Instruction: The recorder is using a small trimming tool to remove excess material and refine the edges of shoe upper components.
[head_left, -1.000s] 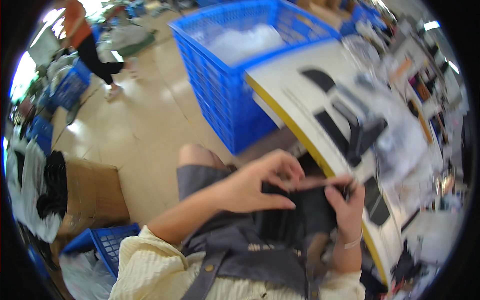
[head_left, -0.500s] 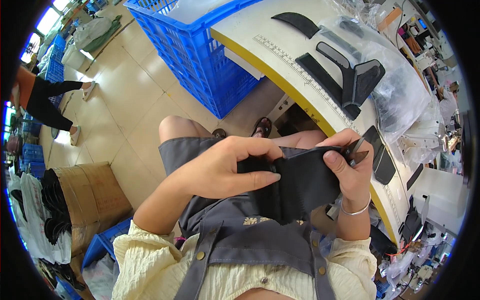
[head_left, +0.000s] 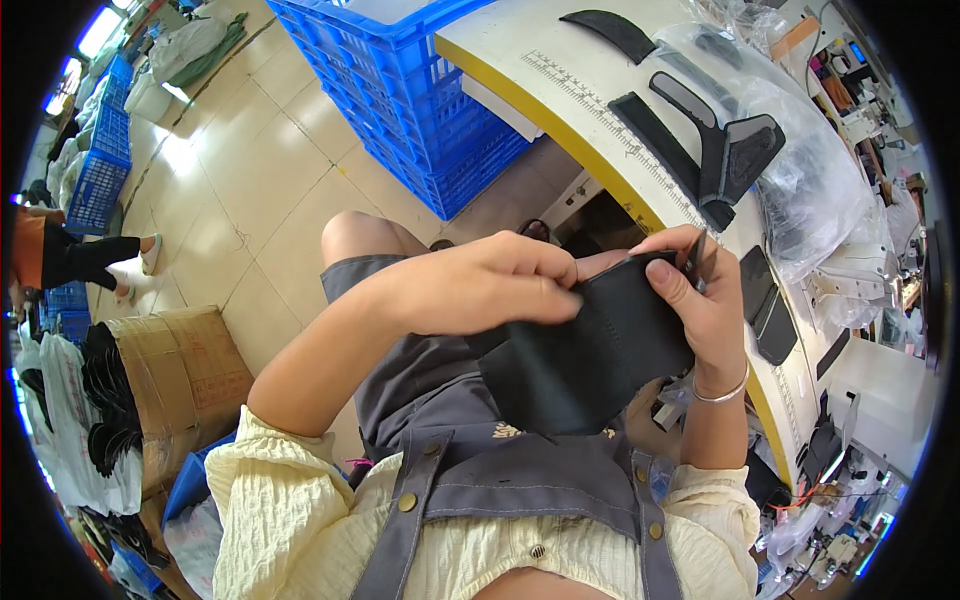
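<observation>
A black fabric piece [head_left: 590, 360] hangs between my hands above my lap, with a seam line across it. My left hand [head_left: 490, 285] is closed on its upper edge, thumb in front; the fingertips are slightly blurred. My right hand [head_left: 705, 300] pinches the upper right corner between thumb and fingers. Tucked in that same hand, small metal thread snips [head_left: 702, 262] show their pointed blades above the fingers; their handles are hidden. On the white table to the right lie black and grey cut pieces [head_left: 715, 145].
The white table [head_left: 590, 130] has a yellow edge and a printed ruler. Clear plastic bags [head_left: 820, 190] and a sewing machine [head_left: 850, 280] are on its far side. Blue crates [head_left: 420, 110] stand ahead, a cardboard box [head_left: 180, 385] at left. Another person [head_left: 70, 255] walks at far left.
Both hands have risen slightly with the fabric, and my left hand has shifted along its top edge. The fabric's face has turned and spread out. The other person has moved further left.
</observation>
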